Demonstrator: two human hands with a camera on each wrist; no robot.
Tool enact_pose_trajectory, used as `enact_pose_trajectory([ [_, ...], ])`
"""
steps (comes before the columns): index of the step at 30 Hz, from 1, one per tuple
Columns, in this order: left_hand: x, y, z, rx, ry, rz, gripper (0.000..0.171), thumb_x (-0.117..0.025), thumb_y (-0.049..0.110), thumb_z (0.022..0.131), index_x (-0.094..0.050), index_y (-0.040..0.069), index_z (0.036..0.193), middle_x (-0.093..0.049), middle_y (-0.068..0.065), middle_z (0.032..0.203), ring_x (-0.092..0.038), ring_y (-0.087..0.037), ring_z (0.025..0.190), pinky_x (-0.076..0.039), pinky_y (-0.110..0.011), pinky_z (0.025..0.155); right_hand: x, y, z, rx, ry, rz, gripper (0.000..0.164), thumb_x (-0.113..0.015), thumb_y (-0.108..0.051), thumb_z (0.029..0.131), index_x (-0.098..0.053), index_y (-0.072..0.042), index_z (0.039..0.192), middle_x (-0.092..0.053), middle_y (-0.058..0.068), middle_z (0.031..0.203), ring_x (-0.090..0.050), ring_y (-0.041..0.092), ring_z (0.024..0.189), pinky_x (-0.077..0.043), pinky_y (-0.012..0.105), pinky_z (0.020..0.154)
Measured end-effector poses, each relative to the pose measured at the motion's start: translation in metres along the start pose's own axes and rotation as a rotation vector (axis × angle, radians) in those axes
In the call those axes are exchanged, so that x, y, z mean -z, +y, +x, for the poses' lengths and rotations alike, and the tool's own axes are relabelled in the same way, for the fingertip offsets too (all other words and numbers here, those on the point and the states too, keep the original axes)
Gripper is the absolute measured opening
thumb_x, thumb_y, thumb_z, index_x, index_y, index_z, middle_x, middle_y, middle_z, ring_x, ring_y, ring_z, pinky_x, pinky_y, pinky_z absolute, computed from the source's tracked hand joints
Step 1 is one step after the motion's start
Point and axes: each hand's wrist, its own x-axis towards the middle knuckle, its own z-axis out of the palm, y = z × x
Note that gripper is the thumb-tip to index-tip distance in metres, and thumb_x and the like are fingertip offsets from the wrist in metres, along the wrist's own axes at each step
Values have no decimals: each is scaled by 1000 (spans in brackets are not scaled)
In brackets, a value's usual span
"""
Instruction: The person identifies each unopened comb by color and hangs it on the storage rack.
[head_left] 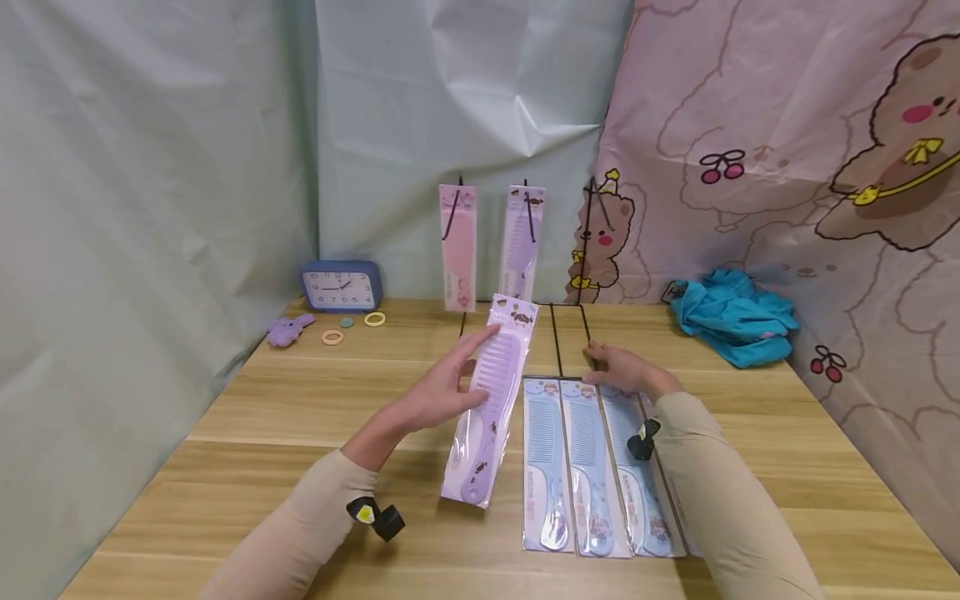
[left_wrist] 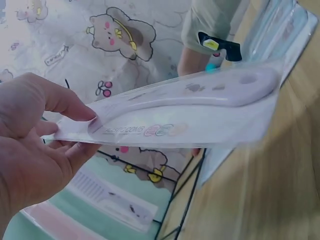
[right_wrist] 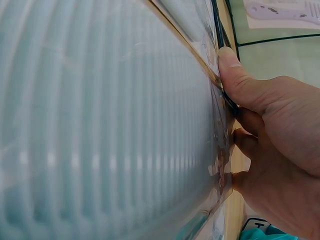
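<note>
My left hand (head_left: 438, 392) holds a purple comb (head_left: 495, 375) in a clear packet, pinched between thumb and fingers, tilted in front of a black wire rack (head_left: 557, 342). In the left wrist view, the comb's handle (left_wrist: 245, 90) points away from the palm. My right hand (head_left: 626, 371) grips the rack's thin front wire, with thumb and forefinger around it in the right wrist view. Just below that hand, several packaged blue combs (head_left: 545, 433) lie side by side, partly hidden by the right forearm. A packaged pink comb (head_left: 459, 250) and another purple comb (head_left: 519, 233) hang from the rack's hooks.
At the back left stand a blue clock (head_left: 341, 287), a small purple plush piece (head_left: 288, 331) and a few ring-shaped bands (head_left: 375, 319). A crumpled teal cloth (head_left: 735, 317) lies at the back right. Hanging sheets close off the wooden table's (head_left: 300, 442) back and sides.
</note>
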Motion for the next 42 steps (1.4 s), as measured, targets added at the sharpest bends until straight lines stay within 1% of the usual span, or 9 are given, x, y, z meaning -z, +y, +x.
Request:
enact_pose_trajectory([
  [4, -1, 6, 1, -36, 11, -42, 93, -53, -19, 87, -17, 23, 162, -19, -12, 161, -49, -43, 128, -59, -41, 84, 0, 1, -1, -3, 3, 1, 73, -63, -34, 99, -27, -6, 158, -12, 20, 164, -9, 44, 149, -14, 59, 118],
  [7, -3, 8, 3, -74, 26, -61, 82, -54, -18, 90, -26, 17, 159, -28, -15, 159, -50, -42, 127, -58, -43, 85, -1, 2, -1, -9, 3, 0, 74, -63, -35, 99, -27, -7, 158, -12, 19, 165, -9, 44, 149, -14, 59, 118],
  [12, -6, 9, 8, -134, 88, -85, 63, -56, -16, 92, -41, 3, 150, -47, -23, 144, -57, -38, 122, -57, -42, 88, -2, 5, 0, -12, 2, -10, 75, -63, -37, 99, -27, -8, 158, -13, 19, 164, -11, 44, 149, -16, 58, 118],
  [18, -5, 10, 15, -185, 146, -66, 67, -62, -14, 90, -42, 6, 151, -55, -22, 135, -64, -35, 110, -59, -43, 83, -1, 4, -1, -10, 2, -10, 74, -63, -37, 99, -28, -8, 158, -13, 20, 164, -12, 45, 148, -19, 59, 117],
  [22, -5, 10, 21, -172, 163, -75, 72, -65, -11, 90, -41, 14, 154, -59, -20, 132, -67, -34, 102, -60, -45, 79, 1, 3, 0, -7, -1, -12, 74, -62, -36, 99, -28, -8, 158, -13, 20, 164, -11, 45, 148, -15, 59, 117],
  [27, -6, 14, 28, -147, 194, -122, 75, -66, -7, 91, -40, 24, 155, -57, -16, 138, -67, -35, 106, -60, -46, 78, 2, 3, 1, -8, -6, -16, 74, -62, -37, 99, -27, -8, 158, -12, 19, 164, -9, 45, 148, -12, 59, 118],
  [33, -7, 17, 41, -170, 210, -166, 76, -68, -7, 90, -41, 25, 154, -60, -18, 135, -68, -36, 105, -60, -47, 76, 3, 0, 1, -4, -2, -10, 74, -63, -35, 99, -27, -7, 158, -12, 19, 164, -8, 45, 149, -11, 59, 118],
  [37, -6, 14, 48, -160, 218, -151, 78, -69, -6, 90, -40, 25, 155, -61, -17, 135, -69, -34, 104, -60, -46, 76, 2, -1, 1, 22, -9, -4, 74, -62, -35, 100, -26, -6, 157, -12, 20, 164, -8, 45, 148, -10, 59, 119],
  [42, -3, 12, 57, -166, 208, -151, 78, -69, -6, 90, -39, 26, 155, -62, -19, 133, -68, -34, 104, -60, -45, 77, 3, 1, 2, 11, -14, -14, 74, -61, -35, 100, -26, -6, 158, -11, 20, 164, -8, 45, 148, -11, 59, 118],
])
